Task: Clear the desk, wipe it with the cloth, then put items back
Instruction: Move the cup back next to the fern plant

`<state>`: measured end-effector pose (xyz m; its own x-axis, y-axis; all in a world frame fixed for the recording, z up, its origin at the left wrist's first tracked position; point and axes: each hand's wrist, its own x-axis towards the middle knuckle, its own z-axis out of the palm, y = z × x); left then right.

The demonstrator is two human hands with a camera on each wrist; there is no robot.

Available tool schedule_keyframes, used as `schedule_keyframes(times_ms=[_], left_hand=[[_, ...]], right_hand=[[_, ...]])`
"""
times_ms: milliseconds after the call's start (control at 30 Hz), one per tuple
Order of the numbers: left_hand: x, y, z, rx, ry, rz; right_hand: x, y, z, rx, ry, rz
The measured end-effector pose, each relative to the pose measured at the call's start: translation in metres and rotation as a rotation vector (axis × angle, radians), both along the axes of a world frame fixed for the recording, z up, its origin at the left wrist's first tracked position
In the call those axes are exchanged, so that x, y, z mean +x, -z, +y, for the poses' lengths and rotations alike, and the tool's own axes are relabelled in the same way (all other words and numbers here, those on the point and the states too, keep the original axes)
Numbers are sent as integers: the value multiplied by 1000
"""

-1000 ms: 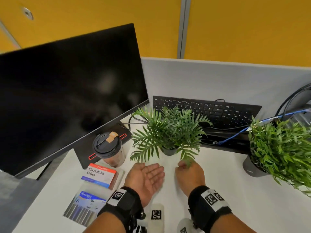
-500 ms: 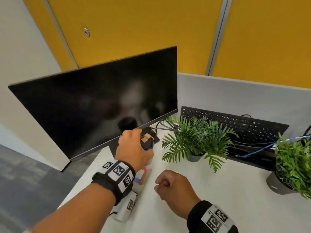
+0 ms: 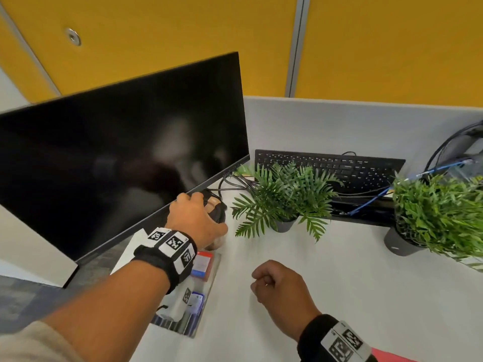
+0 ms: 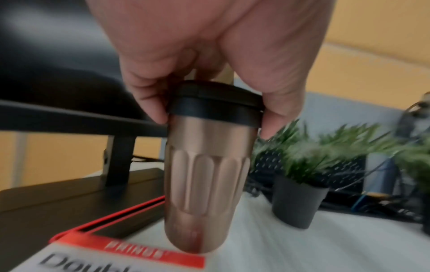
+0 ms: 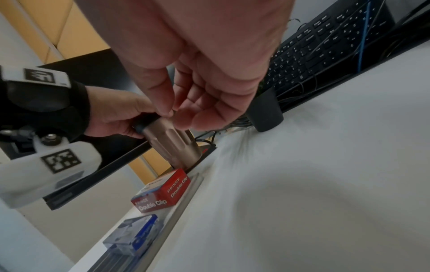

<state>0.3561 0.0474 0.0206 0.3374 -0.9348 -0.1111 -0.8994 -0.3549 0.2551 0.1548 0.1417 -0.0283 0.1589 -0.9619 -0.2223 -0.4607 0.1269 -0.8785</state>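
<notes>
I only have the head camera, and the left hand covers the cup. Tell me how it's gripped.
Observer: The left wrist view shows the left hand gripping the copper tumbler by its black lid, with fingers on one side and the thumb on the other.
Operator: Report where its base is.
Observer: Just behind the red Double Clip box, by the monitor's black foot. I cannot tell whether it has left the desk.
Operator: Check the right hand.
Observer: The right wrist view shows the right hand loosely curled and holding nothing.
</notes>
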Motion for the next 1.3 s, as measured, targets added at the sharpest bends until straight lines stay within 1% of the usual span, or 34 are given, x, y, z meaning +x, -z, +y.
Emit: schedule_keyframes(times_ms=[100, 167, 200, 267, 300, 333, 367, 433, 533, 567, 633, 700, 767, 833, 900, 1066, 1200, 1300], left_hand=[[-16, -30, 26, -122, 47, 56], [-34, -52, 49, -187, 117, 71], [-45, -61, 61, -199, 155, 84], [-73, -72, 86, -196, 247, 110], [-89, -74, 97, -191, 299, 114], [-103, -73, 106, -179, 345, 112], [-117, -71, 113, -161, 378, 107], [-141, -64, 120, -123, 409, 119], [-172, -52, 116, -61, 411, 174], [-181, -46, 112, -44, 408, 194], [-197, -35, 104, -25, 395, 246], [-207, -23, 98, -32, 406, 306], [-212, -11, 93, -78, 427, 378], [-205, 2, 91, -144, 447, 408], [-192, 15, 88, -183, 449, 360], [-172, 51, 53, -13, 439, 137], [-170, 62, 22, 85, 526, -55], [-169, 66, 5, 141, 540, -146]], right_hand=[[3, -16, 3, -102, 21, 13], [-1, -24, 9, -143, 4, 82], [-4, -26, 12, -168, -13, 128], [-12, -35, 19, -289, -23, 189], [-16, -40, 21, -368, -11, 174], [-21, -42, 23, -422, 17, 121], [-27, -45, 24, -431, 58, 24], [-43, -45, 28, -401, 155, -178], [-65, -45, 34, -388, 250, -248], [-72, -44, 36, -390, 257, -255], [-90, -30, 33, -366, 287, -179], [-108, -11, 22, -279, 317, -90], [-126, 8, 6, -185, 326, -23], [-141, 19, -11, -126, 323, -34], [-151, 28, -28, -84, 293, -32], [-165, 49, -76, -40, 207, 9], [-164, 60, -107, -36, 172, -32], [-160, 65, -129, -57, 113, -54]])
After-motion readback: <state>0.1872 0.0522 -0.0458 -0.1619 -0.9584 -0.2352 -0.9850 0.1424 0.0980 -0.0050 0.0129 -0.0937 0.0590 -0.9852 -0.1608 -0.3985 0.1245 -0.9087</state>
